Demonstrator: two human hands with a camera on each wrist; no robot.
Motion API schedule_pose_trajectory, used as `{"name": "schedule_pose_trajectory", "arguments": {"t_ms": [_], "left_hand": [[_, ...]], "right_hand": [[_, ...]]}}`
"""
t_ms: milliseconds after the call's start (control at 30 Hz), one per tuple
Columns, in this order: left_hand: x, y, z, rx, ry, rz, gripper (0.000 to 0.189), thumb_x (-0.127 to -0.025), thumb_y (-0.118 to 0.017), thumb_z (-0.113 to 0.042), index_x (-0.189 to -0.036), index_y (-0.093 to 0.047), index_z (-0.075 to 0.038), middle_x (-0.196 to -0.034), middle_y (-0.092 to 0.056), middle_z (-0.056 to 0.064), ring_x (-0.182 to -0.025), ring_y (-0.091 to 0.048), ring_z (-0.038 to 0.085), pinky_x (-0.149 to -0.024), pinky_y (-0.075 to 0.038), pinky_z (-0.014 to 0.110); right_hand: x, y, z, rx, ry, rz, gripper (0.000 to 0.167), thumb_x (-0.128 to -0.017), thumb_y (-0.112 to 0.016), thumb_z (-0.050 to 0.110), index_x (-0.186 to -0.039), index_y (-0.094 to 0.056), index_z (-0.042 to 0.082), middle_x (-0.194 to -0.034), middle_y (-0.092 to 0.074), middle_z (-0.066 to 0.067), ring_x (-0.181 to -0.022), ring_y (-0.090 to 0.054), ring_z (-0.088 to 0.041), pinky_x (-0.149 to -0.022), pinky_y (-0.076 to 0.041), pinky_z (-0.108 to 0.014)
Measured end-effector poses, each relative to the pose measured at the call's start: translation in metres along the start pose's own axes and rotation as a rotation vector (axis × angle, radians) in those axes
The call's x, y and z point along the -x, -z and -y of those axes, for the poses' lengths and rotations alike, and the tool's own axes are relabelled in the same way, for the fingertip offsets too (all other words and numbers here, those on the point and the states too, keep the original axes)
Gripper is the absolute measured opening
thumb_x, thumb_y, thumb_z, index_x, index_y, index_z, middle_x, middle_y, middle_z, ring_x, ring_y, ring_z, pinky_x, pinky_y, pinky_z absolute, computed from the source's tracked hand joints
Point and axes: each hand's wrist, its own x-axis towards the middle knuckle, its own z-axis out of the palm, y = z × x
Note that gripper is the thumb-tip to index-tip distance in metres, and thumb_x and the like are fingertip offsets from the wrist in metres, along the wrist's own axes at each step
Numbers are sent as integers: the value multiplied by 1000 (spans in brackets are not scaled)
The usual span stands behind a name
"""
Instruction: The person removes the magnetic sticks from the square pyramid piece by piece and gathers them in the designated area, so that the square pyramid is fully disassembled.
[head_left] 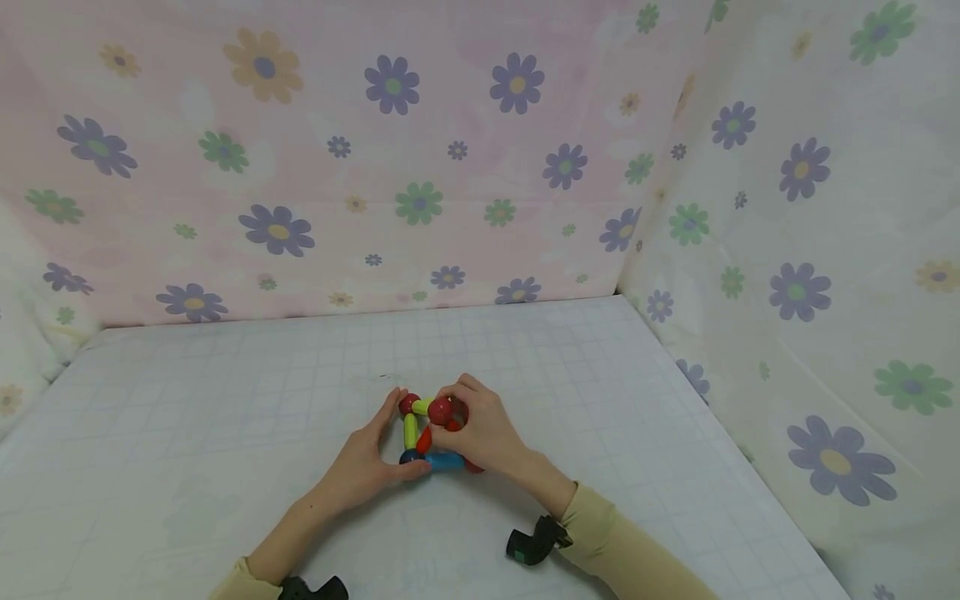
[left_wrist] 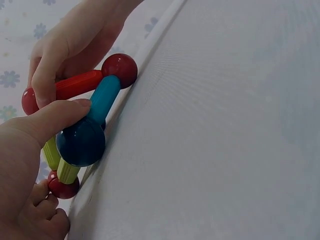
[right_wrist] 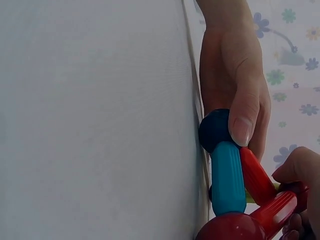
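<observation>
A toy frame of coloured rods and balls sits on the table between both hands. Along its near edge, a blue rod (head_left: 446, 462) (right_wrist: 228, 175) joins a dark blue ball (left_wrist: 82, 145) (right_wrist: 215, 131) to a red ball (left_wrist: 120, 70). My left hand (head_left: 360, 467) holds the left side, thumb on the dark blue ball, fingertips by a far red ball (head_left: 408, 404). Yellow-green rods (head_left: 410, 432) run from that far ball. My right hand (head_left: 491, 433) pinches a raised red ball (head_left: 440, 411), where red rods (right_wrist: 256, 175) (left_wrist: 77, 86) slope up; its fingers partly hide this corner.
The white table (head_left: 225, 400) has a faint grid and spreads around the hands. Flower-patterned cloth (head_left: 330, 175) rises behind it and along the right side. Black camera mounts (head_left: 532, 543) hang at both wrists, close over the tabletop.
</observation>
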Motion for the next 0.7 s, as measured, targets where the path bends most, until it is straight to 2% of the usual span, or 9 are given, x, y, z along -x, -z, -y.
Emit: {"name": "schedule_pose_trajectory", "arguments": {"t_ms": [300, 700], "left_hand": [[1, -1, 0, -13, -16, 2, 109, -79, -82, -49, -161, -17, -20, -163, -30, 8, -149, -30, 38, -113, -33, 64], [1, 1, 0, -15, -16, 8, 109, -79, -81, -50, -161, -17, -20, -163, -30, 10, -149, -29, 38, -114, -32, 63]], "right_hand": [[1, 1, 0, -2, 13, -35, 22, -78, -79, 12, -98, -70, 8, -88, -59, 1, -79, -61, -10, -69, -58, -21], [1, 3, -1, -71, -9, -23, 24, -81, -78, 9, -104, -71, 9, -94, -69, -1, -82, -65, -13, -72, -58, -21]]}}
